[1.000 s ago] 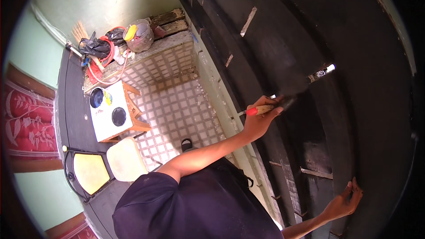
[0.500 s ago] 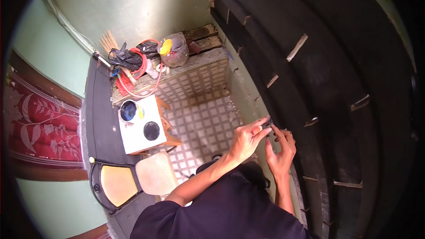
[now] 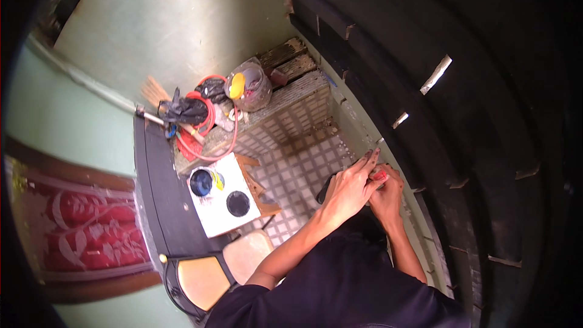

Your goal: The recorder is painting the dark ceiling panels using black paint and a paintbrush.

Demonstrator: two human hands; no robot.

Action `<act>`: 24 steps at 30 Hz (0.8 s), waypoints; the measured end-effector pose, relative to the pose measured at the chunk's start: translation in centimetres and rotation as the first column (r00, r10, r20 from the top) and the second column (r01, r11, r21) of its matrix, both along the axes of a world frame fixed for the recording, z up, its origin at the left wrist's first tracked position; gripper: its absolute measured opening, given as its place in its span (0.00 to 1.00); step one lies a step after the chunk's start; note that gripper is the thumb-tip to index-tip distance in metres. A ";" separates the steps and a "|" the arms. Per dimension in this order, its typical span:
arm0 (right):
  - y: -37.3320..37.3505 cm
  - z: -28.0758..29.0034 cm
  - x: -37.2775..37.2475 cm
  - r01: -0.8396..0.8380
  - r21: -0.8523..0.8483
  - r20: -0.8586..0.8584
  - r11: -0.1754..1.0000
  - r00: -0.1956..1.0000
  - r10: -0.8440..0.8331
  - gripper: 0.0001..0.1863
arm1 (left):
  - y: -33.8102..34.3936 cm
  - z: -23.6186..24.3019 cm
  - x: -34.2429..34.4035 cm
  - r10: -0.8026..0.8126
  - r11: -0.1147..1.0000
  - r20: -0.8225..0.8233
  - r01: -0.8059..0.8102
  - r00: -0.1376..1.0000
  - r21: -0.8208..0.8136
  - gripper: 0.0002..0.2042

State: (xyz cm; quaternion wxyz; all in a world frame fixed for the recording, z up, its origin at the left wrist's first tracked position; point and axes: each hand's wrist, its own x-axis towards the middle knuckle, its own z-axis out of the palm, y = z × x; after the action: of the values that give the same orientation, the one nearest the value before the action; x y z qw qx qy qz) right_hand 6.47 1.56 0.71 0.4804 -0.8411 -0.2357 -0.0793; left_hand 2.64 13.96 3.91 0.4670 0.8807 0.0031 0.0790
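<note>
My left hand (image 3: 351, 189) and my right hand (image 3: 387, 199) meet in front of my body, beside the dark boards. The fingers of my left hand are stretched out, their tips smudged dark, and its thumb lies against my right hand. My right hand is closed, its fingers curled in. A small red object (image 3: 381, 175) shows between my right hand's fingers and my left thumb; its kind cannot be made out. Overlapping black boards (image 3: 419, 127) with pale slits rise at the right.
To the left, a white-topped table (image 3: 209, 214) carries an open can of dark paint (image 3: 201, 182) and a round black lid (image 3: 238, 204). Nearby is a chair (image 3: 203, 282). On a ledge at the back lie a bucket (image 3: 258, 94), a red hose (image 3: 209, 115) and a black bag (image 3: 185, 111).
My hands have come closer together, and a red object now shows between them. My right hand's fingers have curled in. The view has shifted, so the table sits lower and further right.
</note>
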 end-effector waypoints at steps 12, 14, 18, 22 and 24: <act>-0.7 -3.9 9.7 0.416 0.264 -0.166 0.870 0.908 -0.384 0.12 | 4.5 0.9 15.7 -0.648 0.761 -0.129 0.634 0.750 -0.137 0.34; -1.4 -1.4 8.8 0.537 0.191 -0.205 0.821 0.840 -0.502 0.12 | 3.6 0.0 18.7 -0.514 0.818 0.036 0.503 0.857 -0.281 0.29; -3.6 -3.5 5.9 0.721 0.370 -0.438 0.585 0.691 -0.575 0.08 | 0.9 -1.8 24.4 -0.635 0.678 0.083 0.606 0.768 -0.416 0.27; -4.6 -4.7 2.5 0.826 0.564 -0.505 0.028 0.371 -0.779 0.10 | -0.5 -1.4 27.7 -0.653 0.598 0.125 0.610 0.747 -0.520 0.29; -5.0 -5.0 1.2 0.715 0.657 -0.586 -0.239 0.285 -0.759 0.13 | -1.6 -1.1 29.0 -0.680 0.568 0.146 0.642 0.719 -0.514 0.30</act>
State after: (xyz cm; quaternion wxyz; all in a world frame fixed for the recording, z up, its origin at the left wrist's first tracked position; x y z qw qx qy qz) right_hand 7.65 -3.45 -4.28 0.6746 -0.4115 0.3875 -0.4748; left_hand 31.59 12.36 2.83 0.6858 0.6543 -0.2884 -0.1355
